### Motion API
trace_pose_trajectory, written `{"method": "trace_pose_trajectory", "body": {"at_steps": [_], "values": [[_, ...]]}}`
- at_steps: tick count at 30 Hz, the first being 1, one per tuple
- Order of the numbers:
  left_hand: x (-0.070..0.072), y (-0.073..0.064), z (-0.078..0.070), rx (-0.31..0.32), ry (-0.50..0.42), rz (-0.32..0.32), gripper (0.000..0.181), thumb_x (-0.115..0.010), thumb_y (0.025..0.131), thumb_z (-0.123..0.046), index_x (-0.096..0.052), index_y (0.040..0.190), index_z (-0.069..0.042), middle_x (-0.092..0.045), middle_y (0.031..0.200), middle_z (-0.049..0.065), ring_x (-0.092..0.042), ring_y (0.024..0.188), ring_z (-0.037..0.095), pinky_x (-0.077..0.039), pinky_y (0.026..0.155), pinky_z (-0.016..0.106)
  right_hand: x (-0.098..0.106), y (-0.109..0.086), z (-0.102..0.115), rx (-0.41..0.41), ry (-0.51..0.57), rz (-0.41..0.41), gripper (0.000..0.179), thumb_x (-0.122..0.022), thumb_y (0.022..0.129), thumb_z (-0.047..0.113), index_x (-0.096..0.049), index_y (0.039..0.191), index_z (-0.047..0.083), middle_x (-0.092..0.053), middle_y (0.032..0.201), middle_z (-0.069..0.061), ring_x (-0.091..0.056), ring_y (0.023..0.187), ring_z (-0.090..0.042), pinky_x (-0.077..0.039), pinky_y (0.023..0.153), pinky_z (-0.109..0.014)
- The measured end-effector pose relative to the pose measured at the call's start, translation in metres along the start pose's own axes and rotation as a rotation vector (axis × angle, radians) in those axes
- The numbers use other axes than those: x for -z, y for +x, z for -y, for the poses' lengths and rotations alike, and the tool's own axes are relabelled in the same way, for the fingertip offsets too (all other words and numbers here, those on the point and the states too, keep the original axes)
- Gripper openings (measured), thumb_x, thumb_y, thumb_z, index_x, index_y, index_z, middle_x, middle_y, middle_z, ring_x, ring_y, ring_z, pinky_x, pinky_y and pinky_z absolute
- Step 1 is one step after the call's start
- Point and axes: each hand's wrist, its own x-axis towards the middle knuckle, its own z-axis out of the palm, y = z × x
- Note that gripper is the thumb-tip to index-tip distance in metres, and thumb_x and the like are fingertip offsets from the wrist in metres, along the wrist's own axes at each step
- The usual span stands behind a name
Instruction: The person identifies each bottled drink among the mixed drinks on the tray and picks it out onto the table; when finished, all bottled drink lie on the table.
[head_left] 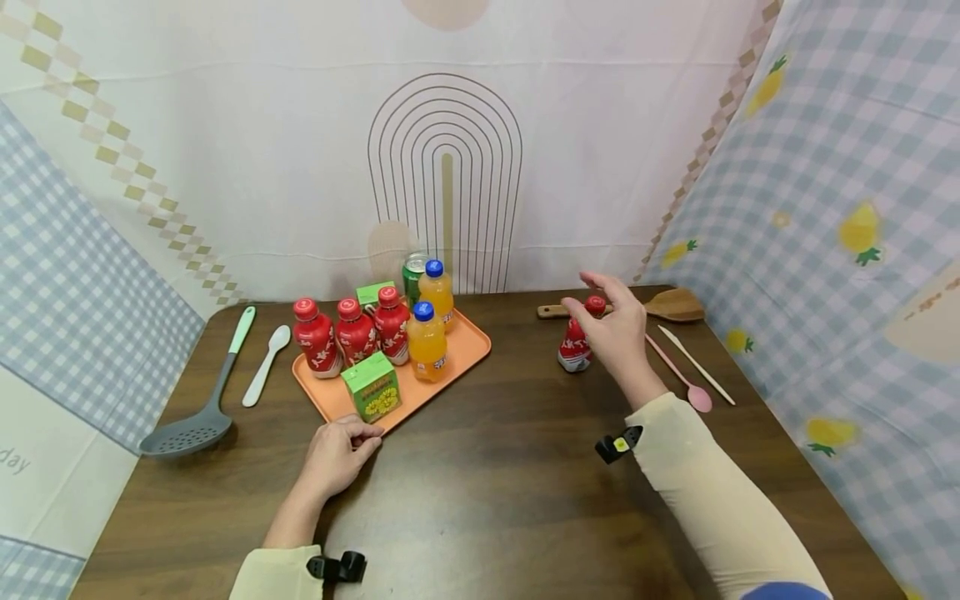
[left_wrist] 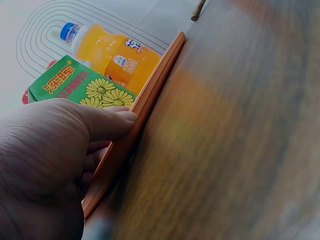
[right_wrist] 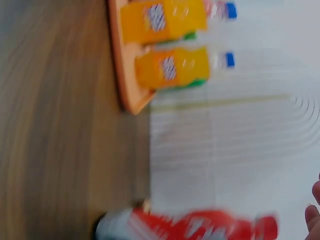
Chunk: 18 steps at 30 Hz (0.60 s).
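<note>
My left hand (head_left: 337, 457) pinches the near rim of an orange tray (head_left: 471, 343), thumb on top in the left wrist view. On the tray stand several red bottles (head_left: 318, 343), two orange soda bottles (head_left: 427, 346) with blue caps, a green drink carton (head_left: 372, 390), a second green carton (head_left: 373, 293) and a green can (head_left: 412, 279). To the right, my right hand (head_left: 617, 335) hovers with fingers spread beside a lone red bottle (head_left: 574, 348) upright on the table. In the right wrist view its fingertips (right_wrist: 314, 220) are apart from that bottle.
A slotted turner (head_left: 191, 429) and a white spoon (head_left: 267, 365) lie left of the tray. Behind and right of the lone bottle lie a wooden spatula (head_left: 675, 305), a pink spoon (head_left: 697, 397) and a thin pale stick (head_left: 697, 365). Cloth walls (head_left: 315, 167) border the table.
</note>
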Motion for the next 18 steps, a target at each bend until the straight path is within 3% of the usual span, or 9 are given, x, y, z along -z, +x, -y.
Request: {"method": "trace_pose_trajectory", "body": {"at_steps": [3, 10, 18], "values": [[-0.001, 0.0, 0.0, -0.006, 0.0, -0.007, 0.008, -0.077, 0.08, -0.008, -0.077, 0.084, -0.014, -0.061, 0.075, -0.011, -0.051, 0.066, 0.007, -0.042, 0.061, 0.027, -0.012, 0.003, 0.018, 0.025, 0.057, 0.031, 0.043, -0.081, 0.079, 0.025, -0.068, 0.118, 0.012, -0.067, 0.115, -0.001, -0.06, 0.106, -0.016, -0.049, 0.084, -0.039], [0.0, 0.0, -0.001, -0.024, -0.006, -0.007, 0.008, -0.077, 0.08, -0.007, -0.077, 0.085, -0.013, -0.061, 0.074, -0.01, -0.052, 0.066, 0.008, -0.042, 0.062, 0.028, -0.054, 0.008, 0.048, 0.05, 0.226, 0.135, 0.042, -0.081, 0.079, 0.021, -0.068, 0.118, 0.014, -0.069, 0.112, -0.006, -0.062, 0.103, -0.017, -0.047, 0.087, -0.045], [0.0, -0.001, 0.0, -0.02, -0.011, 0.004, 0.007, -0.077, 0.081, -0.008, -0.077, 0.086, -0.013, -0.062, 0.076, -0.01, -0.053, 0.068, 0.007, -0.043, 0.062, 0.028, -0.102, 0.002, 0.071, 0.013, 0.235, 0.325, 0.043, -0.074, 0.085, 0.031, -0.064, 0.123, 0.015, -0.066, 0.117, 0.0, -0.059, 0.106, -0.012, -0.047, 0.091, -0.033]]}}
